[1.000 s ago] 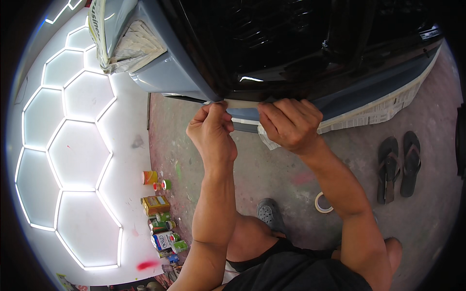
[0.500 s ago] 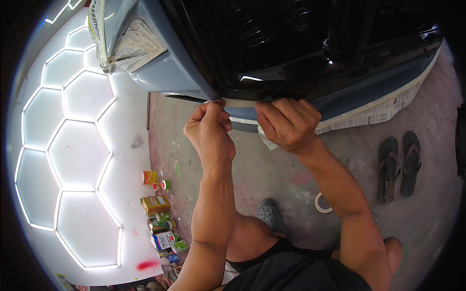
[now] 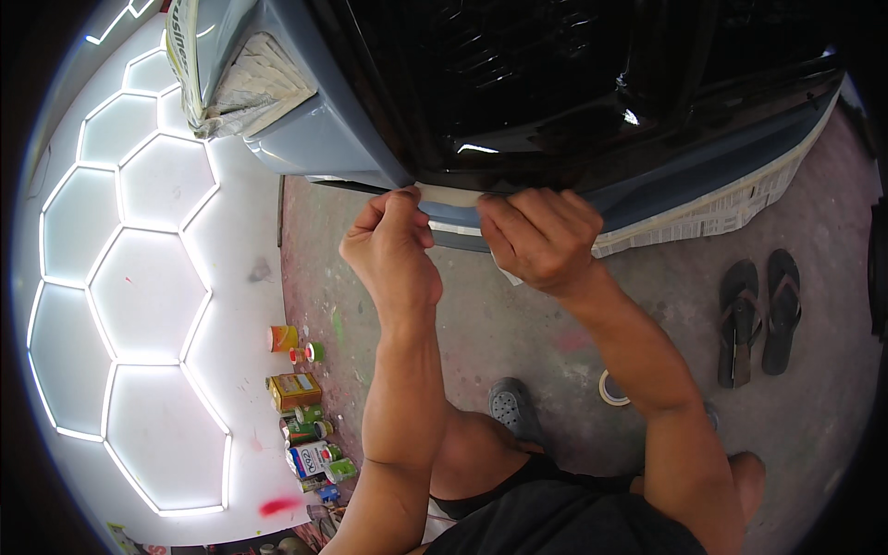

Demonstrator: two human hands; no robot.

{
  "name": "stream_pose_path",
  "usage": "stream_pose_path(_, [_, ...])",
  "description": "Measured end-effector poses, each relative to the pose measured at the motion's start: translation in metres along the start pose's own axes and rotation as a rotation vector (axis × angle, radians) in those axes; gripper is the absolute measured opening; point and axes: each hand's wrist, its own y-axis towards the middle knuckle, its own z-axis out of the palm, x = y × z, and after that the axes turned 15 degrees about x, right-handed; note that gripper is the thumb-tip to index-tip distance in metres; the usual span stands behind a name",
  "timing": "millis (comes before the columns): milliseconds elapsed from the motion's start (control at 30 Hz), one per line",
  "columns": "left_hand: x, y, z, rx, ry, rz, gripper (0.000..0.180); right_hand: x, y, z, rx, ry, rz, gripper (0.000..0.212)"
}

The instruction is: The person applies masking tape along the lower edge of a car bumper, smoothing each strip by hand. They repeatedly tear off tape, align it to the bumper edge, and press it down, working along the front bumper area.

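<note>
A short pale strip of masking tape [image 3: 449,195] stretches between my two hands along the lower edge of a glossy black car panel [image 3: 555,111]. My left hand [image 3: 396,259] is closed, thumb and fingers pinching the strip's left end close to the blue-grey bodywork [image 3: 347,139]. At the strip's other end, my right hand [image 3: 544,239] is closed with its fingers bent and pressed together against the panel edge. Its fingertips are partly hidden. Below the black panel runs a blue-grey band, and taped newspaper [image 3: 708,224] hangs along that band to the right.
Crumpled newspaper [image 3: 254,88] covers part of the bodywork at upper left. Several cans [image 3: 294,392] line the foot of a wall with lit hexagonal lights [image 3: 153,277]. On the floor lie a tape roll [image 3: 604,390] and two dark flip-flops [image 3: 739,319]. My grey clog [image 3: 511,410] is below my hands.
Both hands have shifted slightly left along the panel edge. More of the pale strip shows between them, and both still grip it.
</note>
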Motion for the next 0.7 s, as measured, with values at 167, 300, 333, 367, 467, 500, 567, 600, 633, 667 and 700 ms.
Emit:
stream_pose_path(167, [-0.0014,0.0003,-0.0012,-0.008,-0.008,0.016,0.009,0.0039,0.0018,0.0020,-0.011,0.015,0.017,0.012])
stream_pose_path(300, [-0.0012,0.0001,-0.0001,0.018,0.019,0.017,0.011,0.0030,0.0020,0.0023,-0.018,0.015,0.024,0.013])
stream_pose_path(333, [-0.0018,0.0000,0.0004,0.019,0.022,0.018,0.011,0.0029,0.0019,0.0024,-0.018,0.018,0.025,0.014])
stream_pose_path(367, [-0.0024,-0.0002,0.0009,0.021,0.025,0.019,0.011,0.0028,0.0017,0.0023,-0.018,0.018,0.026,0.014])
stream_pose_path(467, [-0.0039,-0.0015,0.0030,0.017,0.032,0.011,0.010,0.0034,0.0006,0.0025,-0.020,0.026,0.033,0.015])
stream_pose_path(500, [-0.0037,-0.0014,0.0029,0.017,0.036,0.009,0.010,0.0032,0.0005,0.0020,-0.022,0.031,0.034,0.015])
stream_pose_path(567, [-0.0024,-0.0011,0.0020,0.018,0.044,0.006,0.010,0.0027,0.0001,0.0013,-0.028,0.040,0.038,0.015])
stream_pose_path(600, [-0.0021,-0.0009,0.0014,0.016,0.041,-0.002,0.009,0.0024,-0.0003,0.0013,-0.031,0.044,0.040,0.015])
stream_pose_path(633, [-0.0021,-0.0007,0.0006,0.015,0.038,-0.010,0.009,0.0021,-0.0007,0.0010,-0.035,0.048,0.043,0.016])
stream_pose_path(667, [-0.0022,-0.0006,0.0001,0.013,0.034,-0.018,0.009,0.0019,-0.0009,0.0003,-0.032,0.049,0.045,0.016])
stream_pose_path(700, [-0.0013,-0.0006,0.0001,0.017,0.030,-0.017,0.009,0.0014,-0.0017,-0.0004,-0.028,0.049,0.046,0.016])
